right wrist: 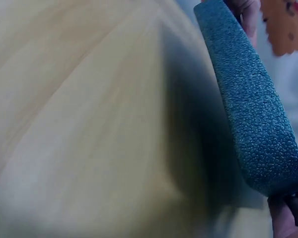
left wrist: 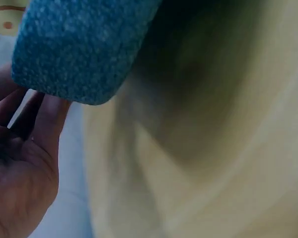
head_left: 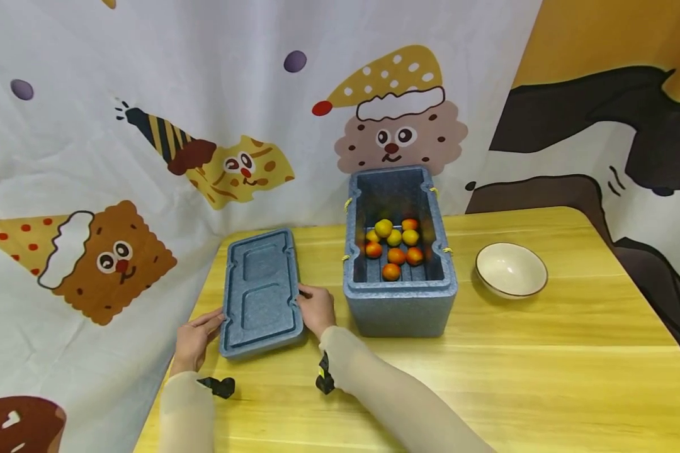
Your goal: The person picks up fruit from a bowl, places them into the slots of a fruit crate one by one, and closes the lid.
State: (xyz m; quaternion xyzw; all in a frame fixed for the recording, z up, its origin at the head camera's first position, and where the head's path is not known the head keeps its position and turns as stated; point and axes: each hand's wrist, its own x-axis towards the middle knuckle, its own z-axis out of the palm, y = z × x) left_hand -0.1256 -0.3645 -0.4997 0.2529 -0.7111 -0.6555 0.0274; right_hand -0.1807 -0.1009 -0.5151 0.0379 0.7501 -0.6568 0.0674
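A grey-blue foam box lid with two recessed panels is held between both hands over the left part of the table. My left hand grips its left edge, and in the left wrist view the fingers reach under a speckled corner. On the opposite long side, my right hand pinches the edge near a notch. The right wrist view has the lid's side tilted above its shadow on the wood. Right of the lid stands the uncovered foam box, with several small yellow and orange-red fruits on its floor.
A cream bowl with a dark rim sits on the wooden table, right of the box. Yellow cord loops stick out from the box's sides. A printed cloth hangs behind and left of the table.
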